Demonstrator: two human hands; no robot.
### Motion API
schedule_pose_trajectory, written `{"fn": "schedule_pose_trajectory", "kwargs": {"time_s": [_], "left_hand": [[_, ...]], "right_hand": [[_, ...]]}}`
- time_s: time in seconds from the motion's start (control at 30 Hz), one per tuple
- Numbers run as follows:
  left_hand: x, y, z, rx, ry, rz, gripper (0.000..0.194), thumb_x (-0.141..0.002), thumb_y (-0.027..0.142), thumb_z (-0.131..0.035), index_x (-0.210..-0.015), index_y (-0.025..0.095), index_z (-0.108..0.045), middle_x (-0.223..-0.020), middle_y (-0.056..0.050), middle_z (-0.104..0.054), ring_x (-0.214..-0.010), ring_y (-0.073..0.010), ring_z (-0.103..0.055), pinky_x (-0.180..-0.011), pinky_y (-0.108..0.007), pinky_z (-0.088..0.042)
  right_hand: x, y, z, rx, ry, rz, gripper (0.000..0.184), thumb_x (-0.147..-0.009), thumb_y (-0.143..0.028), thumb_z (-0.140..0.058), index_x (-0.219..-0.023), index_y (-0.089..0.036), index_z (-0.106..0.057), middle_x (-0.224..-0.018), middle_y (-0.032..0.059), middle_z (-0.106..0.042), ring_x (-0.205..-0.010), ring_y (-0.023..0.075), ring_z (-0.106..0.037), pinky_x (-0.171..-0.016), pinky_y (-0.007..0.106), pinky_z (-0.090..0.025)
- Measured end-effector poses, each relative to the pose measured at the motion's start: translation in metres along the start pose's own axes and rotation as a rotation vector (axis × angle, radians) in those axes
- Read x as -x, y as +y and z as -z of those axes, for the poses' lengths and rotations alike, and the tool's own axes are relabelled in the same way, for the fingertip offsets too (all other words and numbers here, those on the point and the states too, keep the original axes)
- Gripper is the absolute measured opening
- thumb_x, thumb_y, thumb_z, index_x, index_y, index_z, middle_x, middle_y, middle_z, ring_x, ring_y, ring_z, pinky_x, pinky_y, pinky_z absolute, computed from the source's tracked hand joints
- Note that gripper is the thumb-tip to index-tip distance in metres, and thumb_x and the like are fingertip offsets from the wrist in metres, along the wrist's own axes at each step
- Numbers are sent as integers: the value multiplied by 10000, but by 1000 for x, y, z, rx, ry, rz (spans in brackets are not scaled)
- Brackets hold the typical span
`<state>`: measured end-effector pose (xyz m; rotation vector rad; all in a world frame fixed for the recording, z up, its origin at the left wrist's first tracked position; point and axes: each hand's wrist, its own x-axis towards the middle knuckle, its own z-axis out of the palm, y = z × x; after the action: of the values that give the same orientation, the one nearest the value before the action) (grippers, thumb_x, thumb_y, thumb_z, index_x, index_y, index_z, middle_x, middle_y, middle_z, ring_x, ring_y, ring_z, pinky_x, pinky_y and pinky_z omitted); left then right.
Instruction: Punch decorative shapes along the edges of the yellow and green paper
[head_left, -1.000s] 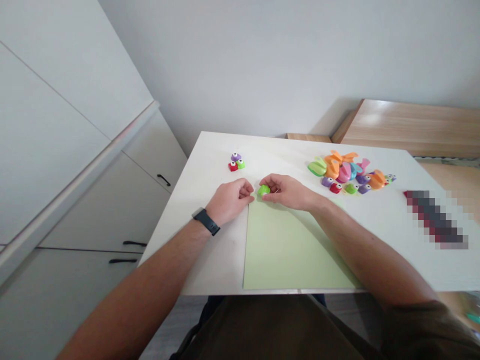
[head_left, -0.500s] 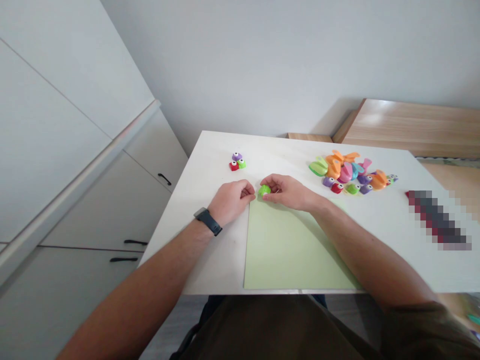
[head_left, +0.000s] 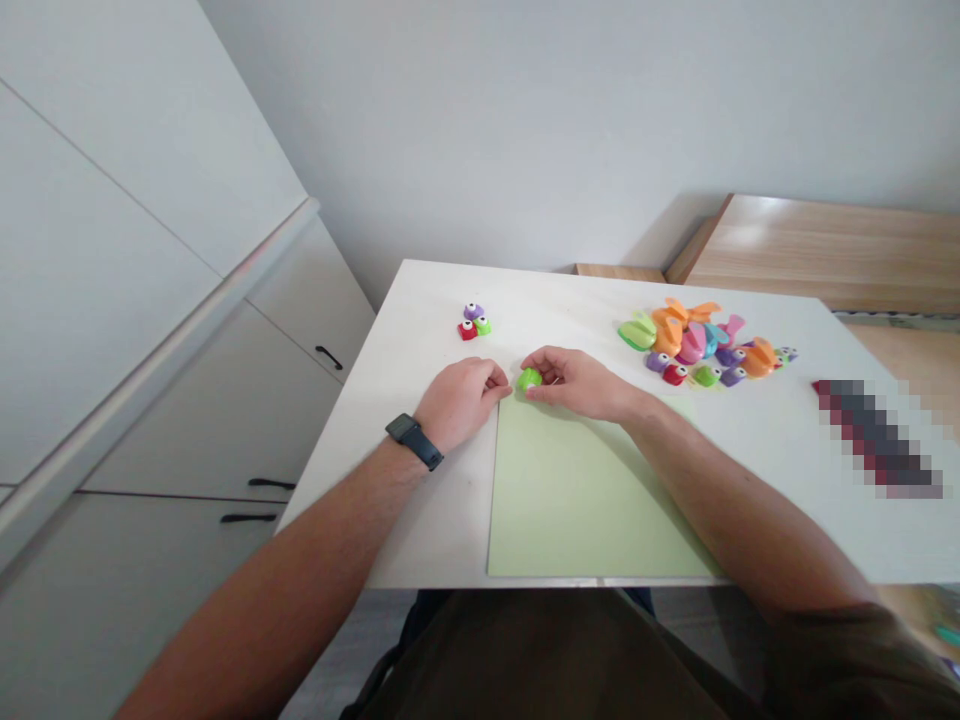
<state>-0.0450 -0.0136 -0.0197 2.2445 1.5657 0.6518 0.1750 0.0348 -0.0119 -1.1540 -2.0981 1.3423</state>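
Note:
My right hand point(head_left: 581, 384) grips a small bright green plastic toy piece point(head_left: 528, 380) between thumb and fingers, at the far left corner of a pale green sheet point(head_left: 585, 500). Close to its left side is my left hand point(head_left: 466, 400), with a dark watch on the wrist. Its thumb and fingertips are pinched together beside the sheet's corner, and whatever they may hold is too small to make out. Farther back stands a little cluster of toy eye pieces: a purple one point(head_left: 473, 311), a red one point(head_left: 466, 330) and a green one point(head_left: 484, 327).
On the white table point(head_left: 427, 530), a pile of colourful plastic toy parts point(head_left: 691, 343) lies at the back right, with several eye pieces in front of it. A blurred dark object point(head_left: 874, 440) is at the right. White cabinets point(head_left: 187, 430) flank the left side.

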Motion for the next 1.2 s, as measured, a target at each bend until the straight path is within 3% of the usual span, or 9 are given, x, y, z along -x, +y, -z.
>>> {"fn": "schedule_pose_trajectory", "kwargs": {"time_s": [0.33,0.6,0.77,1.2], "left_hand": [[-1,4,3,50,20,8,161,-901,330,-591,-875,209,-695,-871,-43,-667,-821,-196,-620,-778,-316,-459],[-1,-1,-1,291,-53,121,164,-894,352,-580,-912,229,-686,-854,-18,-734,-784,-185,-668,-755,-306,-509],[-1,-2,-3,398,-32,173,147,-851,316,-622,-968,228,-637,-901,-21,-748,-816,-183,-698,-765,-312,-542],[0,1,-1,430,-24,177,120,-828,261,-618,-937,220,-585,-832,-13,-722,-751,-167,-691,-719,-309,-551]], "right_hand": [[1,-1,1,16,9,10,413,-769,-327,-743,-1142,-181,-641,-914,12,-683,-791,137,-609,-745,284,-502],[-3,-5,3,156,20,59,386,-787,-343,-728,-1139,-198,-660,-918,11,-687,-780,139,-594,-724,280,-472],[-7,-10,7,207,-18,64,360,-788,-347,-725,-1116,-211,-666,-868,-2,-679,-737,136,-588,-679,273,-449],[-10,-26,12,249,-94,32,425,-803,-337,-720,-1206,-206,-683,-813,-2,-668,-718,140,-590,-690,287,-439]]}}
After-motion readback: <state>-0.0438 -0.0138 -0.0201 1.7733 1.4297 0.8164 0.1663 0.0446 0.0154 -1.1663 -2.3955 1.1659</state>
